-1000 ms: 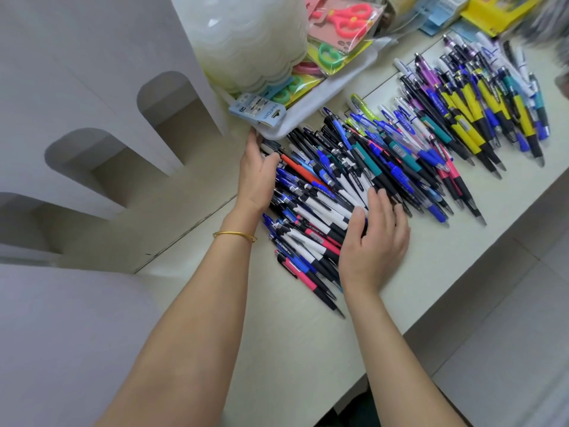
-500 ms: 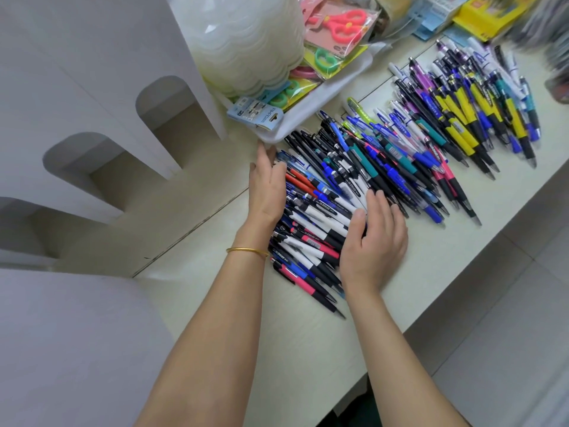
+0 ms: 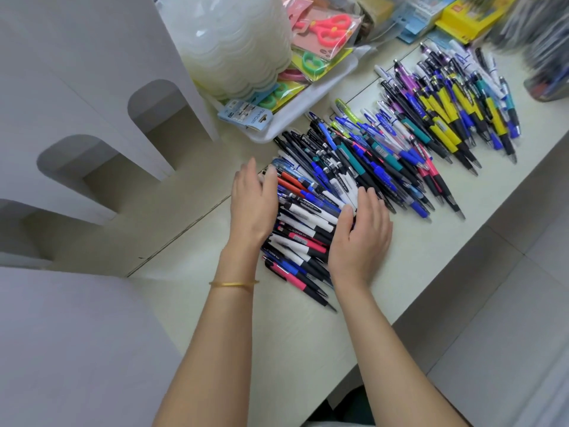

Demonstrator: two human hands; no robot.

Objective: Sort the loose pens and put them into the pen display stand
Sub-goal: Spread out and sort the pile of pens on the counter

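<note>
Pale table (image 3: 292, 349), seen from above. White stand with arched dividers (image 3: 92, 72) takes up the left side; its slots are open toward the table.

Near pen pile (image 3: 338, 167): black, blue, white, red and pink barrels, lying roughly parallel on the table right of the stand, none in the slots. Far pen pile (image 3: 455, 112): mostly yellow, blue and purple, set apart toward the back right.

White tray (image 3: 311, 109) sits behind the near pile and holds packed scissors (image 3: 326, 27) and a stack of translucent lids (image 3: 237, 41).

Left hand (image 3: 254, 201): fingers straight and together, its inner side pressed along the cap-end side of the near pile, grasping nothing. Right hand (image 3: 360, 238): fingers loosely extended, laid over the tip ends, thumb against a white barrel, nothing gripped. The nearest part of the pile lies bracketed between the two hands.

Thin gold bangle (image 3: 234, 284) on the left wrist.
</note>
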